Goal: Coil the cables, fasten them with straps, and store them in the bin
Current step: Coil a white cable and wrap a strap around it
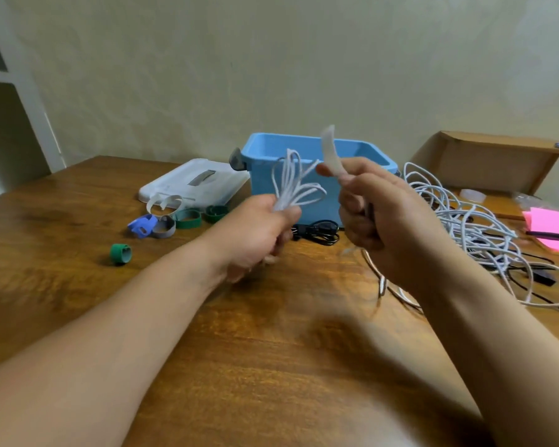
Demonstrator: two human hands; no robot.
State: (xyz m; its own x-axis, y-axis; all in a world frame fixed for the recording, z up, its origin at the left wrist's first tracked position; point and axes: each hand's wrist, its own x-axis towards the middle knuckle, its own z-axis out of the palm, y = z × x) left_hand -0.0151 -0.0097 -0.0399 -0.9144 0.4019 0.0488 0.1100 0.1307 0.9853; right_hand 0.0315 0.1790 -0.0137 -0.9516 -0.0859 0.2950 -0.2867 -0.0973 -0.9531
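My left hand [259,233] grips a coiled white cable [292,183], its loops fanning up above my fist. My right hand [378,208] pinches a white strap [330,150] that sticks upward beside the coil. Both hands hover above the wooden table [271,333], in front of the open blue bin [307,162]. A tangle of white cables [465,221] with some black ones lies to the right. Below the bin's front lies a coiled black cable [317,230].
The bin's white lid [191,185] lies left of the bin. Several rolled straps [175,221] in white, grey, blue and green sit near it, one green roll [120,253] apart. A cardboard box [488,162], pink paper [552,227] and a pen [551,235] are at the right.
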